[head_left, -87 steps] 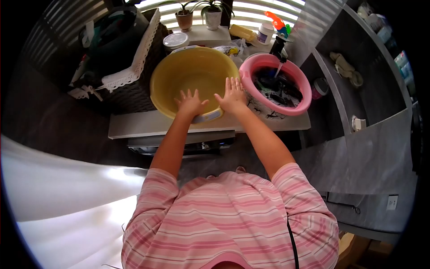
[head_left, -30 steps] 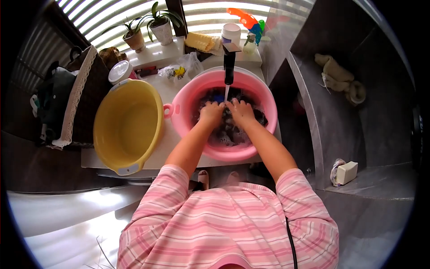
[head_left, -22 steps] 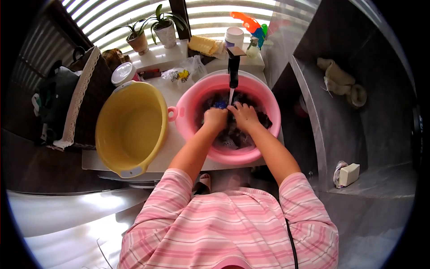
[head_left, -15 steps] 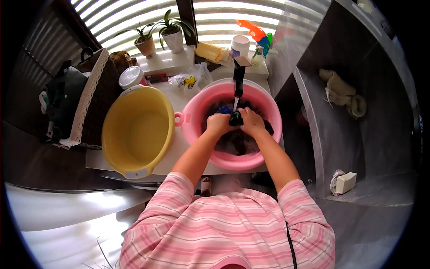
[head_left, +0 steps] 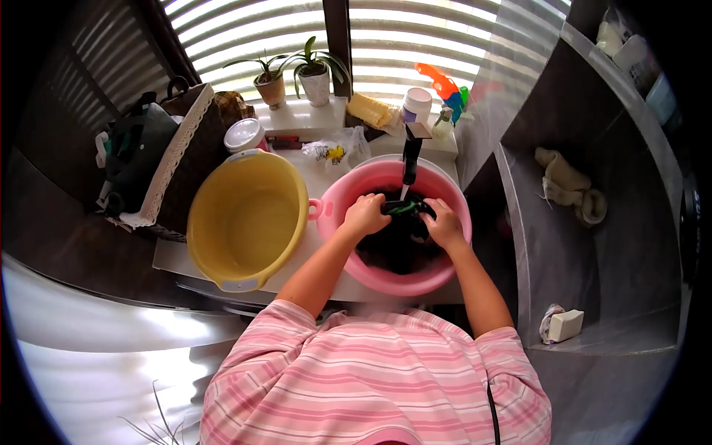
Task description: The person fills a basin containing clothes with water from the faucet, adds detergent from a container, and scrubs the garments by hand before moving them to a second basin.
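Note:
Water runs from a black faucet (head_left: 410, 159) into a pink basin (head_left: 400, 284). Under the stream, a dark garment (head_left: 404, 208) with a green stripe is stretched between my two hands. My left hand (head_left: 366, 215) grips its left end with closed fingers. My right hand (head_left: 445, 225) pinches the right end near the basin's right wall. More dark wet fabric (head_left: 393, 252) fills the basin below; single pieces cannot be told apart.
A yellow basin (head_left: 248, 215) stands on the left of the counter, beside a dark wicker basket (head_left: 194, 159). Behind are a plastic bag (head_left: 348, 147), potted plants (head_left: 315, 87) and a spray bottle (head_left: 445, 122). A grey shelf (head_left: 623, 274) at right holds a white block (head_left: 566, 326).
My hands have moved apart, and the dark garment, bunched between them before, is now stretched out. The blue patch in the basin no longer shows. The view has shifted slightly.

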Demonstrator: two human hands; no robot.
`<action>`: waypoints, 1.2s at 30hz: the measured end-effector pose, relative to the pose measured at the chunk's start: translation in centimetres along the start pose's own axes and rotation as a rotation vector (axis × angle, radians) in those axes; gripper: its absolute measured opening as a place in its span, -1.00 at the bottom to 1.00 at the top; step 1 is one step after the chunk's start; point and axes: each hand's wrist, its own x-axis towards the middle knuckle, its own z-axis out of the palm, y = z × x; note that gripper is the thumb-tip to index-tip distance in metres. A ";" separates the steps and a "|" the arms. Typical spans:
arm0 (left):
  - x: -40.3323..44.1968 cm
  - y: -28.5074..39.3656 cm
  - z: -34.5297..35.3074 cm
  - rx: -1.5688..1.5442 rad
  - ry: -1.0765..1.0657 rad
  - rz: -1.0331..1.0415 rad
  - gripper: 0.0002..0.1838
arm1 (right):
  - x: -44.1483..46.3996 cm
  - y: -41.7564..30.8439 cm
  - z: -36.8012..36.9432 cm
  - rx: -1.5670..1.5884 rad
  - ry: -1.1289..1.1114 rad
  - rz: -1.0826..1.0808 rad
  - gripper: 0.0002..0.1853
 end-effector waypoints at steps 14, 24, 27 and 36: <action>1.5 0.5 7.3 0.404 0.066 -0.161 -0.28 | 0.5 0.4 7.2 -0.478 -0.395 0.296 -0.23; 4.2 -1.6 10.0 0.426 0.150 -0.038 -0.44 | 1.8 5.1 11.9 -0.610 -0.227 0.061 -0.45; 6.3 -1.4 9.1 0.367 -0.159 -0.091 -0.45 | 3.1 5.6 12.1 -0.509 -0.345 0.154 -0.51; 8.3 -2.1 8.7 0.349 -0.160 -0.015 -0.65 | 4.8 3.9 11.9 -0.388 -0.250 0.345 -0.70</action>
